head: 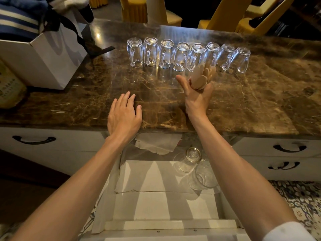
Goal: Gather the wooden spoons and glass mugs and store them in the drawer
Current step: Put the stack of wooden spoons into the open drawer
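Several glass mugs [184, 55] stand upside down in a row across the far part of the brown marble counter [86, 101]. My right hand [198, 98] grips a bunch of wooden spoons [203, 77], their bowls fanned upward just in front of the row of mugs. My left hand [124, 115] rests flat on the counter near its front edge, fingers straight and holding nothing. Below the counter the middle drawer [166, 202] stands pulled out, lined with white paper, with glass jars [196, 166] lying at its back right.
A white paper bag [50, 56] with black ribbon handles stands at the counter's left, with a yellowish container [10, 87] beside it. Closed white drawers with dark handles [33, 140] [288, 147] flank the pulled-out one. Yellow-covered chairs [222, 16] stand behind the counter.
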Demonstrator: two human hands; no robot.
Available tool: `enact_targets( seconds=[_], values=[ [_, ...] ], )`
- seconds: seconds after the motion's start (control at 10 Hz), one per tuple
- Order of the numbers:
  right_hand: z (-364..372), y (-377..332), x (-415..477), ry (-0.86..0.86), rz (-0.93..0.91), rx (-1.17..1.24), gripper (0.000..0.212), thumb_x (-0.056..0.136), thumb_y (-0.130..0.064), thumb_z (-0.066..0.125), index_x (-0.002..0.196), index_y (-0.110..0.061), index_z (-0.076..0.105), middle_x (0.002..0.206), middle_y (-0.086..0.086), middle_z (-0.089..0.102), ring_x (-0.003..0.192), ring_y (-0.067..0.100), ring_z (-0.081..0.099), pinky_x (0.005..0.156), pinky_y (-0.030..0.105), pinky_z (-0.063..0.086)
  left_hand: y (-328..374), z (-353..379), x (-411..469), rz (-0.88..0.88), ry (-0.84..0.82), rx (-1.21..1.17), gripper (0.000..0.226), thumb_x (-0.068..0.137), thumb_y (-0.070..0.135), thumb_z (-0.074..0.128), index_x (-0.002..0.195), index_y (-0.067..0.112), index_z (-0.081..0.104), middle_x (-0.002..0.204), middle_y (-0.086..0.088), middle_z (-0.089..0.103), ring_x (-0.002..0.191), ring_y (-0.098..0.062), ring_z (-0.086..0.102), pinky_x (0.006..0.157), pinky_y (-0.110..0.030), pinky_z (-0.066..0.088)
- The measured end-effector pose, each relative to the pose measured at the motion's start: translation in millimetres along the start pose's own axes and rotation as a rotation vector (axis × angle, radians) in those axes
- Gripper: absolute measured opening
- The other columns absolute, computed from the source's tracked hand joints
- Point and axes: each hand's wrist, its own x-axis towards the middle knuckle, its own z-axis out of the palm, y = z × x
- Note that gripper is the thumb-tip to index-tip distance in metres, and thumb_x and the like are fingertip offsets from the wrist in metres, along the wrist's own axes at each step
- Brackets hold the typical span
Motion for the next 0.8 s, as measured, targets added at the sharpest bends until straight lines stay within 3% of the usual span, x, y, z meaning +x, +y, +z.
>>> enact_targets(
  seconds=[0.1, 0.2, 0.3, 0.4, 0.5, 0.6, 0.8],
  values=[
    [0, 9, 3, 0.037, -0.021, 0.062, 0.028, 0.071, -0.034, 0.08, 0.064, -0.035, 0.053, 0.057, -0.018, 0.061, 0.06, -0.007, 0.057, 0.071, 0.027, 0.051, 0, 0, 0, 0.001, 0.002, 0.0, 0.05, 0.098, 0.037, 0.031, 0.142, 0.013, 0.036, 0.152, -0.004, 0.032, 0.142, -0.016, 0.022, 0.118, -0.034, 0.009],
    [-1, 6, 2, 0.046, -0.061, 0.104, 0.03, 0.072, -0.032, 0.08, 0.07, -0.037, 0.05, 0.063, -0.017, 0.059, 0.064, -0.006, 0.059, 0.075, 0.024, 0.053, 0, 0, 0, 0.001, 0.001, -0.001, 0.05, 0.098, 0.037, 0.031, 0.142, 0.013, 0.036, 0.152, -0.004, 0.032, 0.142, -0.016, 0.023, 0.118, -0.034, 0.009],
    [-1, 8, 2, -0.009, -0.074, 0.071, 0.022, 0.073, -0.04, 0.077, 0.076, -0.028, 0.059, 0.066, -0.023, 0.066, 0.071, -0.008, 0.063, 0.071, 0.017, 0.051, 0, 0, 0, -0.001, 0.006, 0.003, 0.05, 0.098, 0.037, 0.031, 0.142, 0.013, 0.037, 0.152, -0.004, 0.032, 0.142, -0.016, 0.023, 0.118, -0.034, 0.01],
    [0, 10, 1, 0.035, -0.127, -0.007, 0.025, 0.075, -0.026, 0.078, 0.067, -0.005, 0.066, 0.061, -0.002, 0.067, 0.064, 0.014, 0.067, 0.063, 0.034, 0.054, 0, 0, 1, -0.002, 0.004, 0.005, 0.051, 0.098, 0.037, 0.031, 0.142, 0.013, 0.036, 0.152, -0.004, 0.032, 0.142, -0.016, 0.023, 0.118, -0.034, 0.009],
    [2, 12, 3, 0.049, -0.128, -0.019, 0.02, 0.075, -0.018, 0.078, 0.065, -0.008, 0.065, 0.061, 0.008, 0.066, 0.062, 0.02, 0.067, 0.065, 0.038, 0.057, -1, 1, 1, -0.001, 0.004, 0.006, 0.051, 0.098, 0.037, 0.031, 0.142, 0.013, 0.036, 0.152, -0.004, 0.032, 0.142, -0.016, 0.023, 0.118, -0.034, 0.009],
    [0, 13, 6, 0.072, -0.128, -0.018, 0.023, 0.074, -0.018, 0.079, 0.061, -0.02, 0.06, 0.057, -0.002, 0.062, 0.06, 0.01, 0.064, 0.065, 0.033, 0.055, -1, 1, 1, 0.0, 0.002, 0.004, 0.051, 0.098, 0.037, 0.031, 0.142, 0.013, 0.036, 0.152, -0.004, 0.032, 0.142, -0.016, 0.023, 0.118, -0.034, 0.009],
    [-2, 17, 7, 0.076, -0.115, -0.051, 0.028, 0.076, -0.023, 0.077, 0.06, -0.03, 0.055, 0.059, -0.004, 0.061, 0.061, 0.016, 0.064, 0.061, 0.033, 0.052, -1, 1, 1, 0.001, 0.007, 0.006, 0.05, 0.098, 0.037, 0.031, 0.142, 0.013, 0.036, 0.152, -0.005, 0.032, 0.142, -0.017, 0.023, 0.118, -0.034, 0.009]
  ],
)
